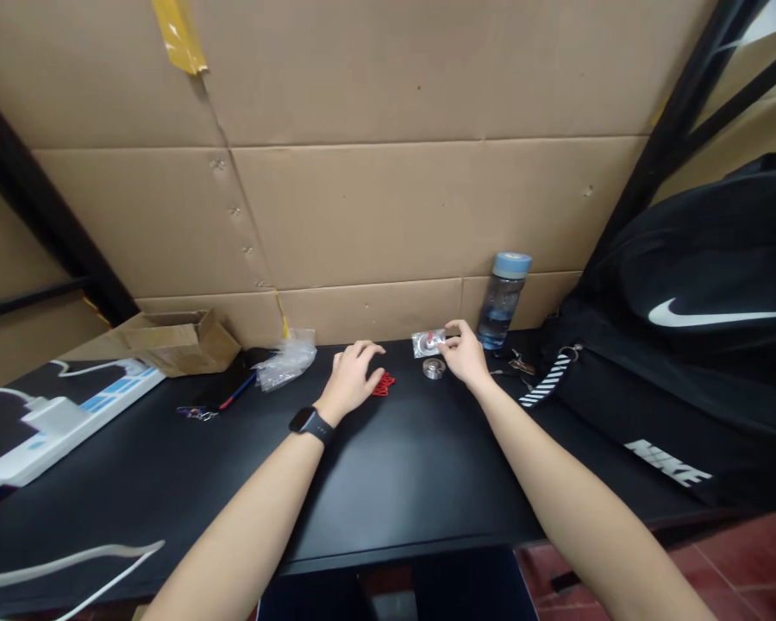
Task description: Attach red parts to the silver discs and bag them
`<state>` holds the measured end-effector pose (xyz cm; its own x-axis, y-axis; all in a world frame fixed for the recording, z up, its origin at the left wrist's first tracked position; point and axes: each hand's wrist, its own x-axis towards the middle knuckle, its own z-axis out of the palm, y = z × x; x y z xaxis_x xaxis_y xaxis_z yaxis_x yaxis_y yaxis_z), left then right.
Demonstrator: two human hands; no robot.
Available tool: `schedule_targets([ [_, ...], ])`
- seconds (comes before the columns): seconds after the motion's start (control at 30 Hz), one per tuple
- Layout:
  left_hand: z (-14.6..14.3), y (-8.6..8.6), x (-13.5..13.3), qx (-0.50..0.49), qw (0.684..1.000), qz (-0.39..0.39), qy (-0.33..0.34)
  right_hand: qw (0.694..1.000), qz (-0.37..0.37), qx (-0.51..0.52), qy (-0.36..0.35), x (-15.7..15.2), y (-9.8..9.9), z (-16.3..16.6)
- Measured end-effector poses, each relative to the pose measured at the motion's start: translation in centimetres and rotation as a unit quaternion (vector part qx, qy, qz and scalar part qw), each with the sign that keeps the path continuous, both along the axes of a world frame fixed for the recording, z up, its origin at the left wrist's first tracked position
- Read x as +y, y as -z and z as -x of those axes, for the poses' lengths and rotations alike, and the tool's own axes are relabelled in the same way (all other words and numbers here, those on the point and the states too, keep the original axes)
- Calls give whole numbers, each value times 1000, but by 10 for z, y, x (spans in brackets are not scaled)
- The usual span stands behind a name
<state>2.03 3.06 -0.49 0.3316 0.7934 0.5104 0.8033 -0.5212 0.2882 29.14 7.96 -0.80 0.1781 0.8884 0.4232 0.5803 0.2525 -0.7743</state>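
Note:
My left hand (pixel 350 378), with a black watch on its wrist, rests palm down on the black table (pixel 388 466), fingers spread. A small red object (pixel 384 384) lies on the table right beside its fingers. My right hand (pixel 464 354) pinches the edge of a small clear plastic packet (pixel 428 342) with something red and white inside. Just in front of that packet sits a small round metal piece (pixel 434 368).
A water bottle with a blue cap (pixel 503 302) stands against the cardboard wall. A black sports bag (pixel 685 345) with keys (pixel 521 364) fills the right. At left lie a crumpled clear bag (pixel 285 362), a cardboard box (pixel 161 341), a phone (pixel 229 384) and a white power strip (pixel 65 418).

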Motion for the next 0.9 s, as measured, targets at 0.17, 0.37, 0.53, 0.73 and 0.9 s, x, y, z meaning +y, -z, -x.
schedule_targets([
  [0.17, -12, -14, -6, 60, 996, -68, 26, 995, 2, 46, -91, -28, 0, 61],
  [0.37, -2, -26, -11, 55, 998, -15, 40, 989, -5, 43, -142, -59, -8, 91],
  [0.53, 4, -29, -15, 44, 998, 9, 35, 989, 1, 44, -141, -61, -9, 90],
  [0.73, 2, -24, -10, 40, 998, 33, 22, 987, 4, 44, -153, -54, -3, 90],
  [0.9, 8, -17, -1, 45, 999, 22, 2, 990, 10, 33, -136, -49, 1, 90],
])
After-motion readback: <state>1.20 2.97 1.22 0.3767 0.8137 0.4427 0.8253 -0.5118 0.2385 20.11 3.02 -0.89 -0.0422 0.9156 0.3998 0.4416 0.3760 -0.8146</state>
